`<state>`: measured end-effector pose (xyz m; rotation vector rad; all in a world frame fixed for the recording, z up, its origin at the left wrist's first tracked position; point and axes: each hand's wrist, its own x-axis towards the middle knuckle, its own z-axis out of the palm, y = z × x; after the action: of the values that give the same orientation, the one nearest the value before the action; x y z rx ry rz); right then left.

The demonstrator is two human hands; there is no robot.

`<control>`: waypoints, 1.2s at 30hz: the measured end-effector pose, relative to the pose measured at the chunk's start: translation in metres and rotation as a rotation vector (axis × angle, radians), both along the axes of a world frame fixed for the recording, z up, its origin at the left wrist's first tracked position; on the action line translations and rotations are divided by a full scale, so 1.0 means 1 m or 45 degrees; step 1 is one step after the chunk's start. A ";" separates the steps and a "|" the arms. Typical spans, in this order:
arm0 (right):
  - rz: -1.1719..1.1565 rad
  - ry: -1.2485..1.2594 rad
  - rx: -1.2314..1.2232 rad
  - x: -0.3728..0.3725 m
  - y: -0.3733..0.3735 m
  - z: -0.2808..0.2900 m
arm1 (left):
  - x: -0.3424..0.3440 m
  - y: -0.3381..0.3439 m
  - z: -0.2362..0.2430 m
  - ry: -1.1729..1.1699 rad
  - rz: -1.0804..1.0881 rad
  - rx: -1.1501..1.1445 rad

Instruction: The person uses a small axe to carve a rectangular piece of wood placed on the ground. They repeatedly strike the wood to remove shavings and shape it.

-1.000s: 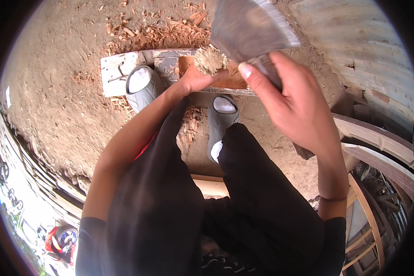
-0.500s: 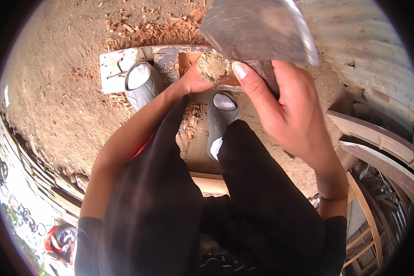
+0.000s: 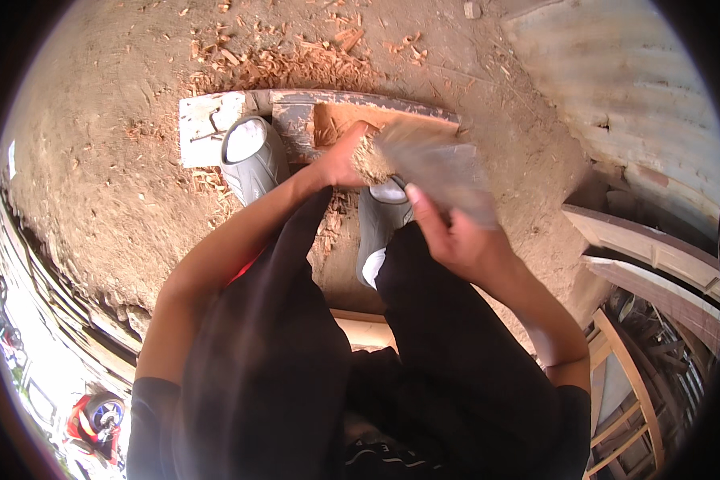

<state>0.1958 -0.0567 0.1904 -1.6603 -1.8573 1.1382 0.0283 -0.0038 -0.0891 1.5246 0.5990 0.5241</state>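
Note:
My left hand [image 3: 340, 160] grips an upright wooden piece [image 3: 370, 166] with a pale, frayed top, above a weathered board [image 3: 292, 124] with a recessed section. My right hand [image 3: 468, 240] holds a tool with a broad, dark metal blade [image 3: 440, 164], blurred by motion, whose edge is at or just over the piece's top; whether they touch I cannot tell. My feet in grey shoes [image 3: 256, 172] are either side of the piece, the left one against the board.
Reddish wood chips [image 3: 280, 60] lie on the dirt ground [image 3: 104, 176]. A corrugated metal sheet [image 3: 608, 72] borders the right, with leaning boards [image 3: 640, 236] and a light wooden frame [image 3: 636, 400] below it. A red motorbike [image 3: 96, 420] shows at lower left.
My right hand and the blade have swung down and left from their raised position. My left hand still grips the piece, slightly lower in view.

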 end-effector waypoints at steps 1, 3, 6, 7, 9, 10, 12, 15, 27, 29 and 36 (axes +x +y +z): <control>0.041 -0.023 -0.018 0.007 -0.006 -0.018 | 0.001 0.002 0.013 -0.043 0.096 0.145; 0.118 -0.164 -0.268 0.011 -0.017 -0.018 | 0.001 0.008 0.048 -0.090 0.134 0.221; 0.020 0.010 -0.196 0.002 -0.020 0.006 | 0.004 0.013 0.072 -0.102 -0.021 0.148; 0.054 -0.029 -0.125 0.003 -0.028 0.005 | 0.002 0.012 0.072 -0.073 -0.045 0.213; 0.087 -0.130 0.019 0.015 -0.051 -0.002 | 0.008 0.004 0.058 0.007 -0.146 0.406; 0.113 -0.173 -0.110 0.022 -0.056 -0.014 | 0.015 -0.002 0.049 0.033 -0.182 0.526; 0.167 -0.257 -0.371 0.034 -0.058 -0.035 | 0.017 -0.007 0.062 0.058 -0.263 0.499; 0.118 -0.189 -0.409 0.032 -0.062 -0.020 | 0.015 -0.018 0.067 0.036 -0.208 0.441; -0.118 -0.050 -0.498 0.035 -0.051 -0.002 | 0.022 0.006 0.044 0.081 0.171 0.315; -0.199 -0.044 -0.619 0.043 -0.054 -0.007 | 0.020 0.022 0.061 -0.027 0.602 0.532; -0.400 0.124 -0.754 0.052 -0.059 -0.004 | -0.007 0.053 0.094 0.281 0.449 -0.068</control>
<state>0.2482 -0.1156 0.1867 -2.0605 -1.1966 1.6881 0.0213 0.0493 0.0048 1.4423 1.0571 0.6048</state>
